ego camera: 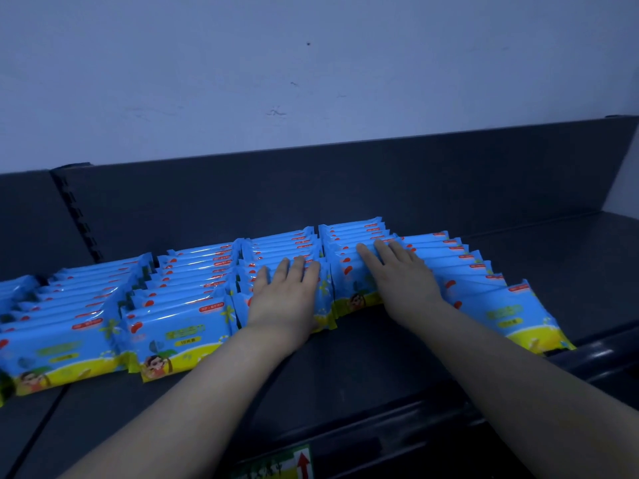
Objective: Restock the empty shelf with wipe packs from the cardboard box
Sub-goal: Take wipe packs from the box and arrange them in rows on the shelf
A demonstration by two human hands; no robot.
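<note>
Several rows of blue and yellow wipe packs (179,326) stand leaning back on the dark shelf (345,368). My left hand (287,299) lies flat, fingers spread, on the front pack of a middle row (280,247). My right hand (401,274) rests flat with spread fingers on the tops of the packs in the row to the right (352,229). Neither hand grips a pack. Another row (511,305) runs along the right of my right arm. The cardboard box is out of view.
The shelf's dark back panel (345,188) rises behind the packs, with a slotted upright (77,216) at the left. Bare shelf surface (570,264) lies to the right of the rows. A price rail with a red-arrow label (301,464) runs along the front edge.
</note>
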